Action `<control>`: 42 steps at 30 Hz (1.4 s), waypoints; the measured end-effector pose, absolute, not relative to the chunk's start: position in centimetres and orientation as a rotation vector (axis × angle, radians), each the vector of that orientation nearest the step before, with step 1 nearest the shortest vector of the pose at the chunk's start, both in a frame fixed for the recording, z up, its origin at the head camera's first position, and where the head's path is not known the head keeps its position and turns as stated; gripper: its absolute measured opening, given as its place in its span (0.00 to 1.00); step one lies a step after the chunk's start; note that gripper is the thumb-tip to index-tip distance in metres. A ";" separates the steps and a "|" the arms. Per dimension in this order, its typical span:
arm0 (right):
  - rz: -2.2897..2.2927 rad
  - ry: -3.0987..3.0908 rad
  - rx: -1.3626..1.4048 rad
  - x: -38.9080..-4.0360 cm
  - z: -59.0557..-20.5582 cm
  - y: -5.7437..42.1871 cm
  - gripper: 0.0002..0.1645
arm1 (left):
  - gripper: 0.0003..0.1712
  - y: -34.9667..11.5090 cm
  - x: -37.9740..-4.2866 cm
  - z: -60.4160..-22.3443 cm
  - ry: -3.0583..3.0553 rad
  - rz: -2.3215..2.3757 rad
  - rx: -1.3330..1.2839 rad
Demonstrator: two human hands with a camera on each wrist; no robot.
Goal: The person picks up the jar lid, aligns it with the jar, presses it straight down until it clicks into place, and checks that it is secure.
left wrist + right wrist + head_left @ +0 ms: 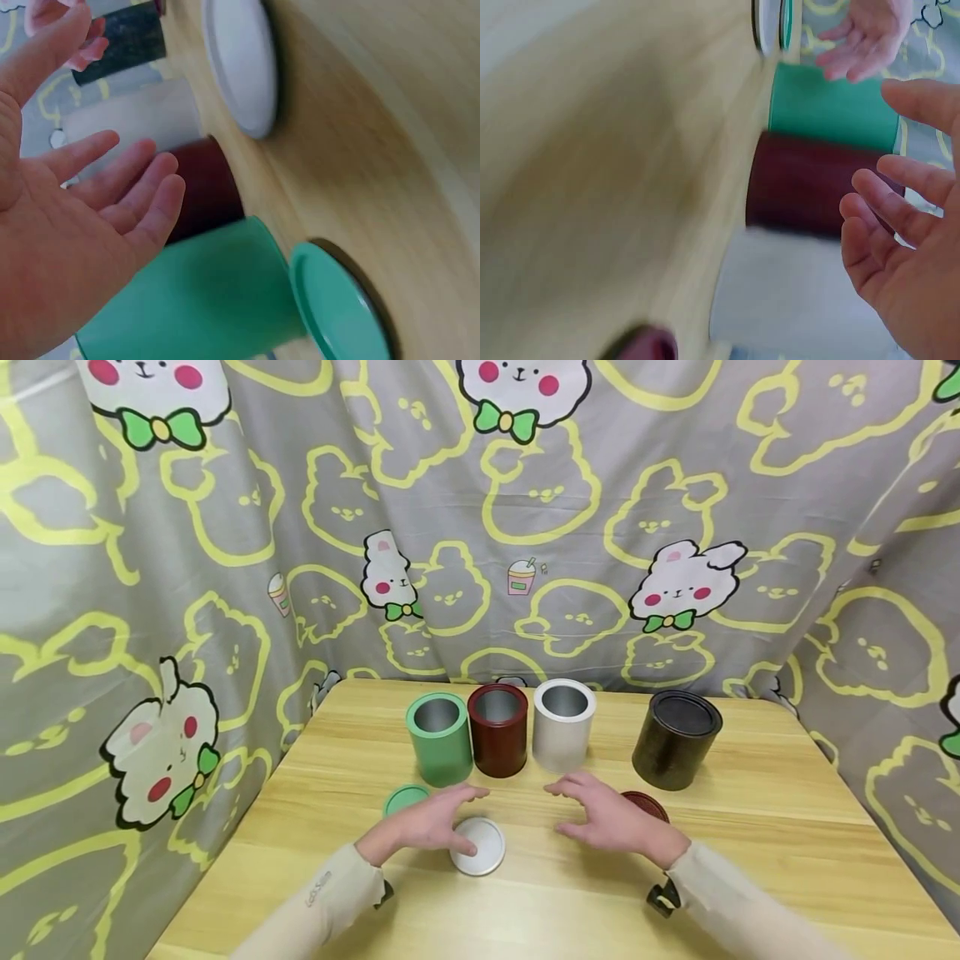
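Both hands hover above the wooden table, holding nothing. My left hand hangs over the white lid, its fingers loosely spread; a green lid lies partly behind it. The right hand faces it from the other side, and a dark red lid is partly hidden behind that hand. Farther back stand a green can, a dark red can and a white can, all without lids and hollow inside. In the left wrist view, the left palm and relaxed fingers show beside the cans.
A black can with its top covered stands apart at the back right. The wooden table ends at the back against a grey patterned curtain, which also hangs along both sides.
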State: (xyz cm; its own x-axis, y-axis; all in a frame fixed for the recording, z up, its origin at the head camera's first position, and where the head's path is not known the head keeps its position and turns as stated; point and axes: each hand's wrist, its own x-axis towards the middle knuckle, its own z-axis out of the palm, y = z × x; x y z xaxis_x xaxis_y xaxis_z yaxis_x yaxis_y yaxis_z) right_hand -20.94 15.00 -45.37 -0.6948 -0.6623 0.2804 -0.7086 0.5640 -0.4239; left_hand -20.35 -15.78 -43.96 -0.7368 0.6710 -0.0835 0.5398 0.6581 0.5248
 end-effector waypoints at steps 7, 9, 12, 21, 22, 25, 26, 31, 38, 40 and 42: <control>0.856 -2.826 1.272 -20.8 -46.3 12.3 0.32 | 0.46 -16.3 -20.3 -44.9 2.639 0.618 0.927; 0.869 -2.857 1.289 -20.7 -46.6 11.6 0.35 | 0.47 -16.3 -20.3 -45.1 2.656 0.585 0.920; 0.849 -2.898 1.306 -20.6 -47.0 10.5 0.39 | 0.48 -16.4 -20.3 -45.4 2.673 0.544 0.926; 0.775 -2.974 1.331 -20.9 -48.2 8.5 0.46 | 0.53 -16.7 -20.5 -46.0 2.691 0.408 1.035; 0.771 -2.974 1.339 -20.9 -48.3 8.4 0.47 | 0.53 -16.7 -20.4 -46.0 2.691 0.394 1.038; 0.757 -2.971 1.360 -21.1 -48.5 8.1 0.48 | 0.54 -16.8 -20.4 -46.2 2.693 0.354 1.043; 0.747 -2.968 1.364 -21.1 -48.6 8.0 0.49 | 0.55 -16.8 -20.4 -46.2 2.692 0.339 1.039; 0.697 -2.951 1.381 -21.2 -48.7 7.4 0.50 | 0.53 -16.7 -20.5 -46.8 2.707 0.262 1.038; 0.662 -2.948 1.383 -21.6 -49.3 7.2 0.48 | 0.51 -16.8 -20.5 -47.1 2.724 0.208 1.013; 0.658 -2.938 1.390 -21.7 -49.5 7.1 0.48 | 0.50 -16.8 -20.5 -47.2 2.731 0.202 1.021; 0.649 -2.929 1.397 -21.8 -49.6 7.1 0.47 | 0.49 -16.8 -20.5 -47.2 2.738 0.203 1.036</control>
